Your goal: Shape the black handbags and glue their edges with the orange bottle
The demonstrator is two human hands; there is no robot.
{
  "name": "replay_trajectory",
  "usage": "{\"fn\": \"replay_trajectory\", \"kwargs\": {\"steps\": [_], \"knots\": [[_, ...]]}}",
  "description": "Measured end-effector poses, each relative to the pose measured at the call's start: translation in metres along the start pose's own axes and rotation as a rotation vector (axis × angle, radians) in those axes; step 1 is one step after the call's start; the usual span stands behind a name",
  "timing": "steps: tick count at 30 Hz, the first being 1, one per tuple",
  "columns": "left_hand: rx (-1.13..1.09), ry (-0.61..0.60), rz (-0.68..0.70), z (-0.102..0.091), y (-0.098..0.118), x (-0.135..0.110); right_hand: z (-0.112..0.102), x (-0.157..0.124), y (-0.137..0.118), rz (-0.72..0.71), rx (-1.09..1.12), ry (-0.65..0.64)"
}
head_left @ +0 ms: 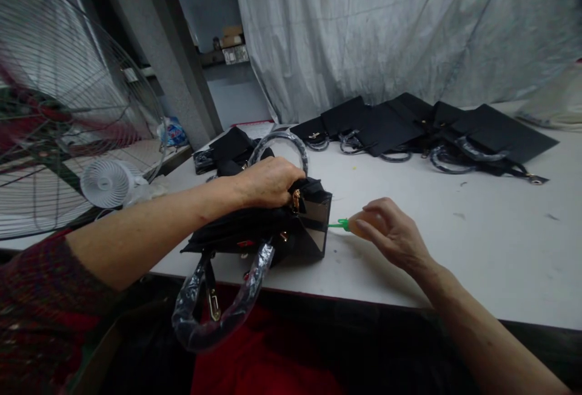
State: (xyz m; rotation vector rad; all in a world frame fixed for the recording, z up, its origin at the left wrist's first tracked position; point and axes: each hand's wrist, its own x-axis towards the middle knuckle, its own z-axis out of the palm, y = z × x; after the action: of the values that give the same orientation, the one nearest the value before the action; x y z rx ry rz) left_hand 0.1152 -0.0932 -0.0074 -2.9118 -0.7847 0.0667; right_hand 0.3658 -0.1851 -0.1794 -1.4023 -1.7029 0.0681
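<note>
A black handbag [254,225] lies at the table's front edge, its side panel facing right. Clear plastic film wraps its two round handles; the front handle [245,304] hangs over the edge. My left hand [275,181] is closed on the bag's upper edge, close to a gold zipper pull [296,201]; its fingertips are partly hidden. In my right hand [391,231] is a small glue bottle [366,224] with a green nozzle. The nozzle tip points left and reaches the edge of the bag's side panel; whether it touches I cannot tell.
Several black bag pieces with wrapped handles [391,128] lie along the back of the white table [491,249]. More black pieces [231,146] are behind the bag. A large wire-caged fan [59,110] and a small white fan [109,182] stand at left. A grey curtain [386,25] hangs behind.
</note>
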Motion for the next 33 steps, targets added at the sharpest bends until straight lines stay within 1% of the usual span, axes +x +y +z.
{"fn": "replay_trajectory", "kwargs": {"steps": [2,6,7,10,11,13,15,16,19,21,25,29,33], "knots": [[-0.002,-0.004,-0.004,0.0,-0.001,0.001,0.001,0.001,0.002,0.052,0.029,-0.043],[-0.021,-0.008,-0.018,0.0,0.0,-0.001,0.0,0.001,0.004,0.102,0.036,0.002],[-0.023,-0.006,-0.014,0.0,0.001,-0.002,0.0,0.0,0.003,0.108,0.039,-0.005],[-0.039,-0.004,0.002,0.001,0.003,-0.007,-0.001,-0.001,0.002,0.127,0.074,-0.081],[-0.049,-0.004,0.002,0.001,0.003,-0.008,-0.001,-0.002,0.001,0.121,0.075,-0.08],[-0.064,-0.008,-0.004,0.002,0.004,-0.01,0.0,-0.002,0.001,0.08,0.052,-0.02],[-0.07,-0.013,-0.01,0.002,0.003,-0.01,0.0,-0.001,0.0,0.008,0.016,0.039],[-0.07,-0.016,-0.009,0.002,0.003,-0.01,0.0,-0.001,-0.001,-0.034,-0.003,0.045],[-0.065,-0.017,0.004,0.001,0.003,-0.008,-0.002,0.001,-0.005,-0.126,-0.068,-0.018],[-0.06,-0.014,0.007,0.0,0.003,-0.008,-0.004,0.003,-0.008,-0.157,-0.096,-0.057],[-0.047,-0.016,0.0,0.0,0.003,-0.007,-0.005,0.005,-0.011,-0.168,-0.11,-0.028],[-0.054,-0.019,0.004,0.001,0.002,-0.008,-0.004,0.004,-0.009,-0.131,-0.069,-0.066],[-0.065,-0.024,0.009,0.0,0.004,-0.01,-0.001,0.004,-0.006,-0.097,-0.042,-0.005]]}}
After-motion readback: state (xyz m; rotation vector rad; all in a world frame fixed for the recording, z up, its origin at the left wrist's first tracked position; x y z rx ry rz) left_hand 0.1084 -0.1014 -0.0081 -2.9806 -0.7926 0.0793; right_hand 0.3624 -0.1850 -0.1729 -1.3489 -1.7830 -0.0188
